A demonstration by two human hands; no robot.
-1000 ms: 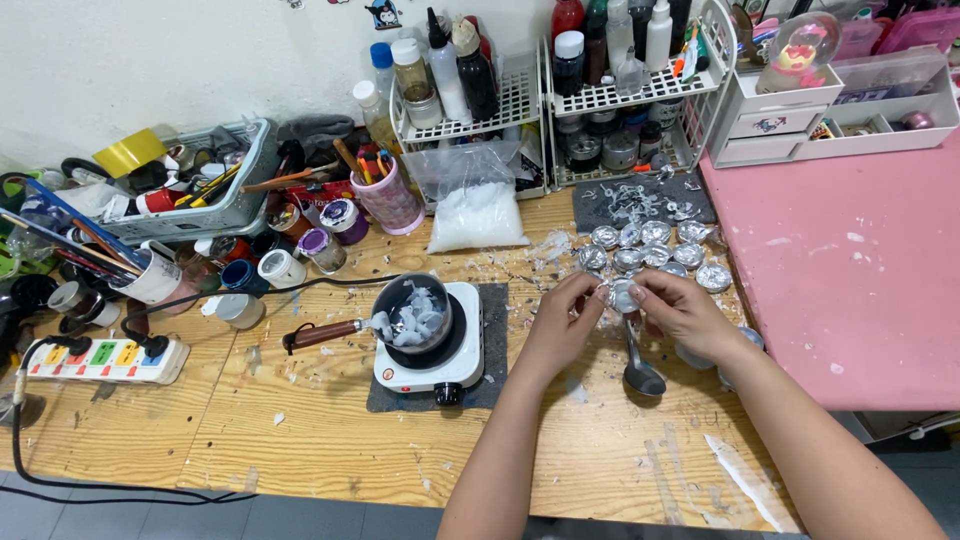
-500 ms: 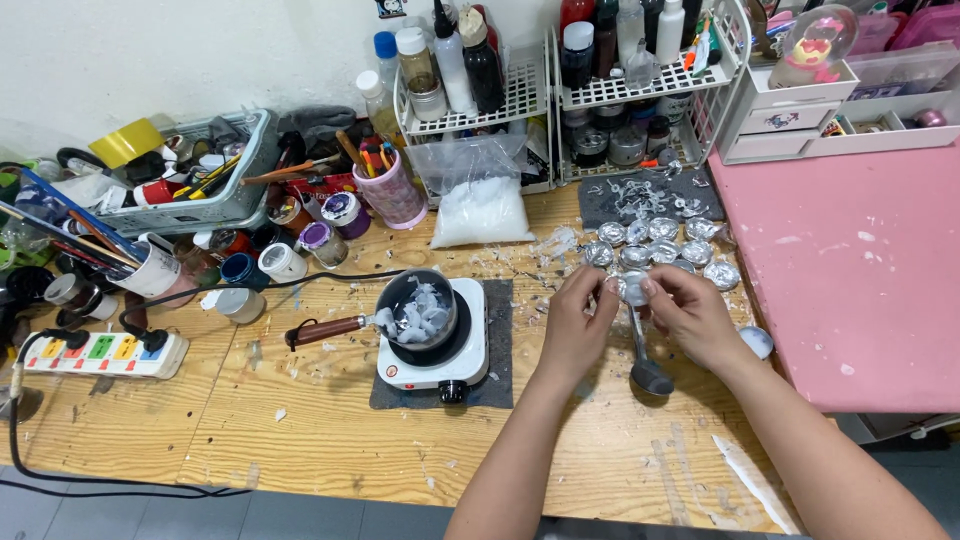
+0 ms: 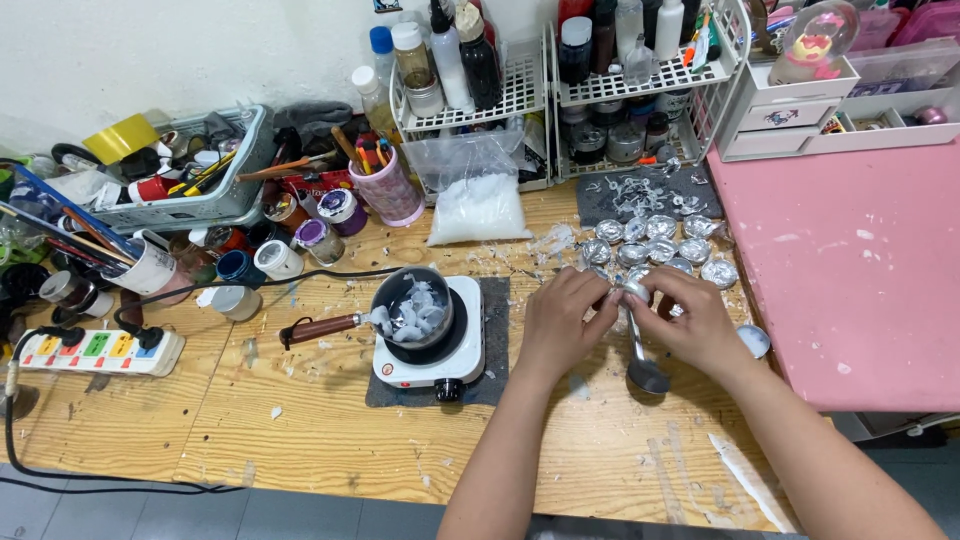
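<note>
My left hand (image 3: 562,320) and my right hand (image 3: 688,318) meet over the wooden table (image 3: 300,440), fingertips pinching a small silver foil cup (image 3: 633,291) between them. Just beyond lie several more foil cups (image 3: 660,246) in a cluster. A metal spoon (image 3: 645,372) lies under my right hand. Left of my hands a small dark pot (image 3: 412,308) with a wooden handle holds white wax flakes and sits on a white electric hot plate (image 3: 432,352).
A clear bag of white flakes (image 3: 476,205) leans against white wire racks (image 3: 510,90) of bottles. Cups, paint jars and a grey basket (image 3: 190,200) crowd the back left. A power strip (image 3: 95,352) lies at left. A pink surface (image 3: 850,270) fills the right.
The camera view has shifted slightly. Both hands stay together on the foil cup with small finger movements; the pot and hot plate have not moved.
</note>
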